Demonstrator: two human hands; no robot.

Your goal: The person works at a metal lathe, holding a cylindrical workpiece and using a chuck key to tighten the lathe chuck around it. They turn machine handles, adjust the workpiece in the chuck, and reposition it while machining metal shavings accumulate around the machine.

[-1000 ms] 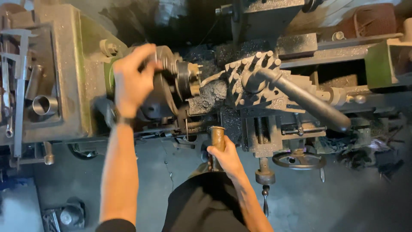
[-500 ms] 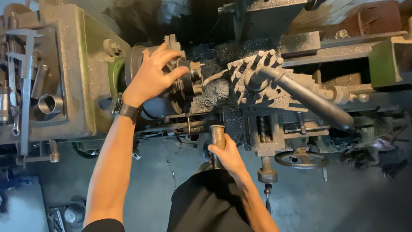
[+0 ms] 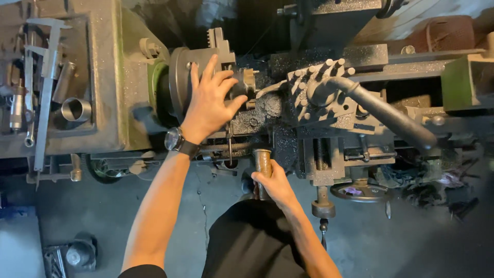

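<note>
Caliper (image 3: 45,77) and sleeve (image 3: 76,109) atop headstock (image 3: 110,98)

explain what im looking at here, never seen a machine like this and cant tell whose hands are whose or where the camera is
The camera sits on the person's head and looks straight down, so both arms belong to that one person. The big grey machine is a metal lathe. The left hand lies spread on the round chuck, the part that clamps a workpiece. The right hand is closed around a brownish handle at the front of the machine. A wristwatch sits on the left wrist. On the tray at the far left lie a caliper and a short metal ring. A curved dark lever sticks out on the right.
</note>
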